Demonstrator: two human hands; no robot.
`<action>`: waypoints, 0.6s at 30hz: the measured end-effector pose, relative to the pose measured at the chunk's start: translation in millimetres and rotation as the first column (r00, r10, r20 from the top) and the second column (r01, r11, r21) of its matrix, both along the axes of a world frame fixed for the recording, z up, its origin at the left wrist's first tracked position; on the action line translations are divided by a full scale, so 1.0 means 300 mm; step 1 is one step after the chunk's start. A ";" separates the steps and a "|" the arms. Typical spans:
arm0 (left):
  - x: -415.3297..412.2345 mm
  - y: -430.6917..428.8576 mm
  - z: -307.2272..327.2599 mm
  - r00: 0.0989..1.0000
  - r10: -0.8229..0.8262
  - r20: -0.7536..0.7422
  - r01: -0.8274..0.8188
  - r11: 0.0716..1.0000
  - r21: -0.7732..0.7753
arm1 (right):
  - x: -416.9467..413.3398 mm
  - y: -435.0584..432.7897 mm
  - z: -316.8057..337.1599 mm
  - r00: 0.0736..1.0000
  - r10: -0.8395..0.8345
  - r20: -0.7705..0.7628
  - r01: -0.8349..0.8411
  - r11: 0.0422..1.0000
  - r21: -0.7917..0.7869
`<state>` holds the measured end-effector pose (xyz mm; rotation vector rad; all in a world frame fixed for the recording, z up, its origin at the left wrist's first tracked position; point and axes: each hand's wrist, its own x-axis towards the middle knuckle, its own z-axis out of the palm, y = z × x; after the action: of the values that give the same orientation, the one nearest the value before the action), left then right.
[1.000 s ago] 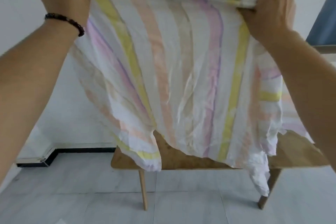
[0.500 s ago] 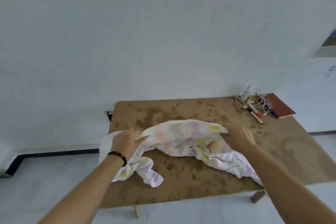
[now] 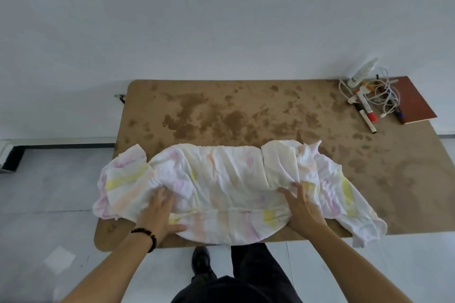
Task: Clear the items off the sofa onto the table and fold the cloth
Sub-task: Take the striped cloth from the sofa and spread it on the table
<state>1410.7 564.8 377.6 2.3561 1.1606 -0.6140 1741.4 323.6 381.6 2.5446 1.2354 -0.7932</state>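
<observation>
We press the cloth along the near edge of the table, both ends overhanging, left hand and right hand flat, fingers spread. Brown tabletop runs on behind it to the far edge. The markers lie at the far right corner, labels unreadable.

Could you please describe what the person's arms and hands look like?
Both forearms are bare, no sleeves in view. The left hand has at its wrist a bracelet of dark round beads; the right hand and its wrist wear nothing visible.
</observation>
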 end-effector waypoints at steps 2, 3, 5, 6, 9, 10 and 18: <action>0.022 0.003 -0.009 0.984 0.178 -0.007 -0.178 0.984 -0.004 | 0.063 0.004 -0.027 0.996 -0.064 0.055 0.065 0.998 -0.002; 0.042 0.007 -0.017 0.965 0.264 0.006 -0.264 0.964 -0.030 | 0.087 0.011 -0.037 0.995 -0.068 0.069 0.070 0.997 -0.033; 0.096 0.027 -0.021 0.959 0.285 -0.015 -0.285 0.958 -0.043 | 0.126 0.048 -0.038 0.996 -0.038 0.079 0.047 0.993 -0.111; 0.129 0.053 -0.009 0.972 0.231 -0.039 -0.232 0.972 -0.024 | 0.143 0.081 -0.019 0.996 -0.041 0.075 0.049 0.994 -0.100; 0.235 0.185 0.078 0.992 -0.011 -0.122 0.030 0.988 0.154 | 0.277 0.196 0.078 0.992 0.008 0.124 0.001 0.997 -0.072; 0.264 0.255 0.126 0.987 -0.065 -0.147 0.098 0.967 0.233 | 0.350 0.237 0.124 0.984 0.021 0.179 -0.010 0.998 -0.062; 0.471 0.700 0.627 0.863 -0.446 0.238 0.116 0.633 0.765 | 0.747 0.524 0.581 0.856 -0.485 0.179 0.289 0.735 0.614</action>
<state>1552.2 774.7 565.8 3.1756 0.9203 0.3777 1965.4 480.8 555.9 3.3167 0.9202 -0.0026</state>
